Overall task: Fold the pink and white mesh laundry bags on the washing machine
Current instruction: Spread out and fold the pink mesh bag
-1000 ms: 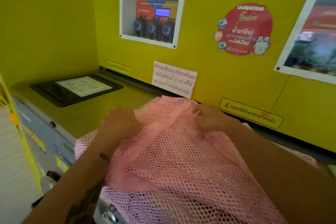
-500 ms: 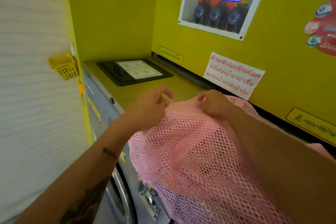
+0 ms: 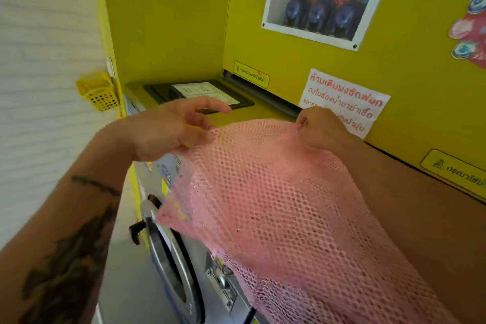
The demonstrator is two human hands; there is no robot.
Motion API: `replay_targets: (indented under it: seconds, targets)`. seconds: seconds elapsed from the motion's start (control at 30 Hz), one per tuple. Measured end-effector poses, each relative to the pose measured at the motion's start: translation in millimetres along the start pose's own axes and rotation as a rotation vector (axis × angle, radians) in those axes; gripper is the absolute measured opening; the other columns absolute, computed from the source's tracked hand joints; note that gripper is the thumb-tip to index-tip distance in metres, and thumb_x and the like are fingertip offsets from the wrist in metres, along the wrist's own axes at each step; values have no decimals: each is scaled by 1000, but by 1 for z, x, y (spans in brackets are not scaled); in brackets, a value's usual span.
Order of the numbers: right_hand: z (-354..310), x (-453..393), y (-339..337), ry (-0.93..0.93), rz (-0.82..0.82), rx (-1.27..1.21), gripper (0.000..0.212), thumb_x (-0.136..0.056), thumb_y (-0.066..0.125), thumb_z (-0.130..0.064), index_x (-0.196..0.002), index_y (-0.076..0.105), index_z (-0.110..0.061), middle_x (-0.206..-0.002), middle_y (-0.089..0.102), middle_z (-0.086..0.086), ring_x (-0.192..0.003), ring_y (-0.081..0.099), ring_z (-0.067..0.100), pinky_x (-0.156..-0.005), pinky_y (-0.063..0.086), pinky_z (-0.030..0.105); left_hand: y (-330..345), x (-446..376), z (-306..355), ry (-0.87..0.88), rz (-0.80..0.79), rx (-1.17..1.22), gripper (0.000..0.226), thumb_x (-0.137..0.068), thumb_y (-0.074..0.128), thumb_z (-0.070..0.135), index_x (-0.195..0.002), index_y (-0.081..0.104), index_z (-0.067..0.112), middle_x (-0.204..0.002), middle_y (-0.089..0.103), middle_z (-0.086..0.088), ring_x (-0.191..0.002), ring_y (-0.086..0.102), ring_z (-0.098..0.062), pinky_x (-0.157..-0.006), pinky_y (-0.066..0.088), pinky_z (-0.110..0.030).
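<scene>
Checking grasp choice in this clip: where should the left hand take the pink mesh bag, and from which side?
At the bag's top left corner, coming from the left. The pink mesh bag hangs stretched from the right hand, which pinches its right corner; the left hand, fingers spread, touches the opposite corner, where the top edge ends free.

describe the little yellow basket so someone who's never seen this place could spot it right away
Start at the white ribbed wall on the far left, beside the yellow washing machine enclosure. The small yellow basket hangs at that wall's right edge, level with the machine's top. It is the only perforated plastic container there, dotted with round holes.
</scene>
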State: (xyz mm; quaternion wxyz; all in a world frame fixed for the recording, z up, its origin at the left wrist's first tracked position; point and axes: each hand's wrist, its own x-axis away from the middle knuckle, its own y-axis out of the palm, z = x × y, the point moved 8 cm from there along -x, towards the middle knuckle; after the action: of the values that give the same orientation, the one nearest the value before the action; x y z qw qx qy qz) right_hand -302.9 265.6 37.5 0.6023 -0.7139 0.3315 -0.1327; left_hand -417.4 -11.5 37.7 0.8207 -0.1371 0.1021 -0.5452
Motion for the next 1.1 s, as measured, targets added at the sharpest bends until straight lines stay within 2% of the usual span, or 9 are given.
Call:
replay_targets:
  seconds: [0.13,0.2,0.3,0.43,0.63,0.73,0.9,1.0,1.1]
  targets:
    - [7,16,22,37,-119,12,29,-88,64,-27,-117,64,-25,-122,61,-6,-107,60,23,-93,52,41,-5,-4,-35,-155,124,-634,58,-88,69,18,-140,48,29,-131,59,-11,-109,60,-21,-93,47,-35]
    - [9,23,20,36,-47,-29,48,-90,59,-21,-137,49,-26,-132,56,5,-117,56,29,-98,49,45,22,-3,-26,-54,145,-629,54,-91,64,27,-142,45,31,-147,46,-1,-132,45,-18,-107,35,-32]
    - [8,34,14,31,-3,-109,58,-92,55,-19,-147,36,-25,-143,50,11,-130,49,30,-107,43,48,79,-1,5,184,158,-606,45,-95,55,41,-138,47,33,-146,44,3,-136,38,-18,-112,26,-35]
    - [26,52,-10,66,-76,-99,38,-92,57,-19,-129,58,-28,-145,51,6,-128,50,25,-99,45,38,128,-9,-17,85,-58,-842,60,-88,40,63,-144,37,41,-154,35,5,-143,29,-22,-115,18,-62]
    - [105,123,-67,222,-367,69,40,-93,62,-23,-133,59,-25,-145,49,-1,-121,49,19,-92,39,29,139,-4,34,275,83,-680,42,-91,56,43,-132,49,41,-151,42,6,-140,35,-18,-115,30,-52]
    - [147,170,-72,313,-477,109,44,-92,61,-25,-136,58,-28,-149,44,-2,-133,43,19,-103,37,32,195,16,85,436,-15,-588,30,-93,57,41,-123,53,42,-139,52,11,-132,44,-11,-112,36,-46]
    - [173,206,-65,239,-309,60,41,-89,55,-15,-126,65,-28,-117,56,-8,-108,54,16,-75,39,22,307,51,106,337,-489,-571,27,-86,60,58,-102,65,37,-99,65,16,-93,61,-2,-87,55,-35]
    - [189,218,-82,244,-123,-65,28,-85,54,-2,-99,72,-19,-86,57,-10,-87,54,15,-57,35,20,339,60,113,297,-485,-648,39,-83,59,65,-108,64,36,-97,63,16,-89,60,-3,-83,55,-34]
    - [232,239,-113,342,18,-200,25,-80,52,5,-74,65,-16,-86,66,2,-90,60,23,-66,43,28,349,65,123,264,-364,-768,44,-83,58,67,-114,58,35,-103,56,14,-96,56,-9,-89,50,-36]
